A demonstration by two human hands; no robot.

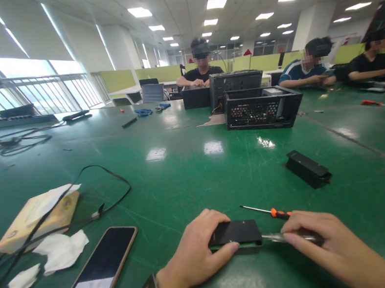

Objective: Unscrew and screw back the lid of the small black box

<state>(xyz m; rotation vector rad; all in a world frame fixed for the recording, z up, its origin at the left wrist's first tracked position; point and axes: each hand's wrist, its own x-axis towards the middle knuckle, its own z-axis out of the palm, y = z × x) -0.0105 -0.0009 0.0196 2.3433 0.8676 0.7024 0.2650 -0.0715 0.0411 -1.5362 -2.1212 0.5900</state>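
My left hand [205, 246] is closed around a small flat black rectangular case [237, 234], thumb on its near side and fingers over the far side. The case stays low over the green table, and a thin strip shows along its near edge. My right hand [325, 242] grips a tool with a silver metal front and a dark handle [311, 236]. Its tip meets the right end of the case; whether it goes inside I cannot make out. Just behind my right hand lies a screwdriver [281, 213] with an orange and black handle. A black bent cover piece [307, 168] rests farther right.
A phone [98, 274] lies to the left, near crumpled tissues [62, 250], a yellow tissue pack [37, 216] and black cables [116, 175]. Two black computer cases [261, 109] stand farther back. Several people sit beyond. Another orange screwdriver [375, 103] is at the far right.
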